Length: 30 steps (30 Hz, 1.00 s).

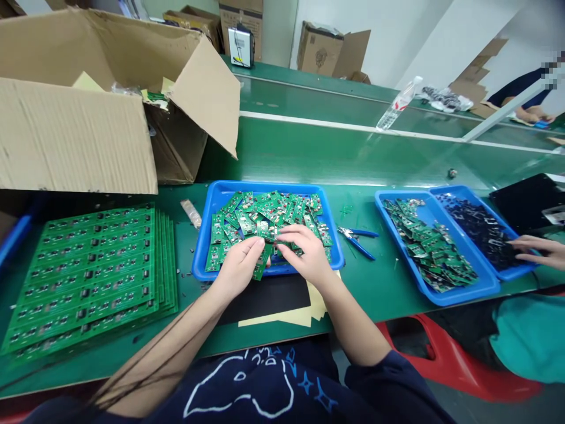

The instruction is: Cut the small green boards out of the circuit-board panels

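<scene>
My left hand [242, 264] pinches a small green circuit board [262, 263] between thumb and fingers, over the front rim of a blue tray [202, 259]. My right hand [304, 253] is just to the right of that board, its thumb and fingertips curled together at the board's upper end. Whatever lies between those right fingertips is too small to make out. Many loose small circuit boards [245, 221] fill the tray beneath both hands, lying at all angles with red and dark parts on them.
Stacked large green panels [88, 265] lie left, below an open cardboard box [75, 135]. Blue-handled cutters [358, 241] rest right of the tray. Farther right are a tray of boards [435, 247], a tray of black parts [479, 232] and another person's hand [541, 252]. A bottle [399, 105] stands behind.
</scene>
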### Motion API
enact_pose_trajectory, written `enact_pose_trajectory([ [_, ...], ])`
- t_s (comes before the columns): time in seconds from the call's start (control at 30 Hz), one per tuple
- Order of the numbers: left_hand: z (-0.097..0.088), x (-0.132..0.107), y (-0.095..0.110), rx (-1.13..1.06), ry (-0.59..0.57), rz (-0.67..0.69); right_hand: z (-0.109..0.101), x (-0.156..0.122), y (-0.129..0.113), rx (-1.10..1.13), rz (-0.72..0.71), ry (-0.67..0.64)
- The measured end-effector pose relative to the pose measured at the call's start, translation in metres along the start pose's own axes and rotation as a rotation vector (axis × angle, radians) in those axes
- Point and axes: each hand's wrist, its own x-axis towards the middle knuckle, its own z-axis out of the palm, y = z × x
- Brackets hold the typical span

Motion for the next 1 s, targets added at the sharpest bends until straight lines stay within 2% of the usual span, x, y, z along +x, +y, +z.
enact_pose_trajectory([
  [0.1,0.002,0.0,-0.002,0.038,-0.023,0.018,0.002,0.0,0.003,-0.006,-0.018,0.017],
  [0.27,0.003,-0.001,-0.002,0.145,-0.208,0.114,0.002,0.0,0.002,-0.009,-0.052,0.074],
  [0.33,0.003,-0.002,-0.002,0.202,-0.231,0.175,0.002,0.001,0.001,-0.004,-0.056,0.111],
  [0.4,0.001,-0.002,-0.003,0.286,-0.15,0.261,-0.001,0.0,0.001,0.017,-0.037,0.199],
  [0.53,-0.005,-0.001,-0.009,0.45,0.2,0.434,-0.011,-0.005,0.001,0.15,-0.047,0.557],
  [0.57,-0.006,0.0,-0.011,0.474,0.256,0.468,-0.012,-0.007,0.0,0.192,-0.069,0.587],
  [0.6,-0.007,0.0,-0.012,0.496,0.285,0.498,-0.012,-0.008,-0.001,0.222,-0.085,0.556],
  [0.63,-0.008,0.001,-0.014,0.517,0.286,0.528,-0.011,-0.009,-0.004,0.236,-0.087,0.469],
  [0.7,-0.007,0.001,-0.016,0.568,0.232,0.583,-0.004,-0.009,-0.01,0.23,-0.028,0.245],
  [0.77,-0.005,0.0,-0.017,0.624,0.151,0.626,0.005,-0.009,-0.015,0.216,0.082,0.114],
  [0.9,-0.001,-0.002,-0.014,0.663,0.03,0.623,0.016,-0.008,-0.018,0.239,0.246,0.156],
  [1.0,-0.003,-0.004,-0.008,0.585,-0.087,0.537,0.013,-0.007,-0.014,0.221,0.26,0.176],
])
